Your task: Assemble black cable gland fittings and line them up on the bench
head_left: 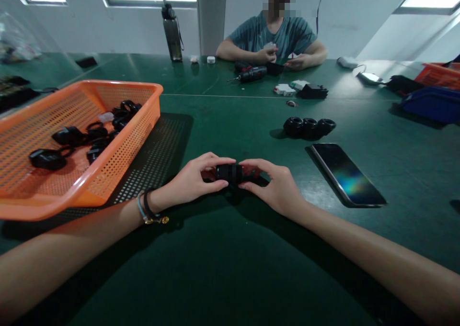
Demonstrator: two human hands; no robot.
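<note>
Between my two hands, just above the green table (pixel 215 268), is a small black cylindrical part (pixel 230 174) with ridges round it. My left hand (pixel 203 175) grips its left end between thumb and fingers. At the other end, my right hand (pixel 271 182) pinches it with thumb and fingertips. The part's underside is in shadow. Beyond my right hand stand several black round parts (pixel 309 127) with holes in their tops, close together in a row. On the left, an orange perforated basket (pixel 118 173) holds several black parts with loops (pixel 70 135).
A phone (pixel 347 173) lies right of my right hand. Across the table sits a person (pixel 275 39) with both hands on small items, behind a power drill (pixel 251 73). A water bottle (pixel 173 36) stands at the back; a blue bin (pixel 433 103) is far right.
</note>
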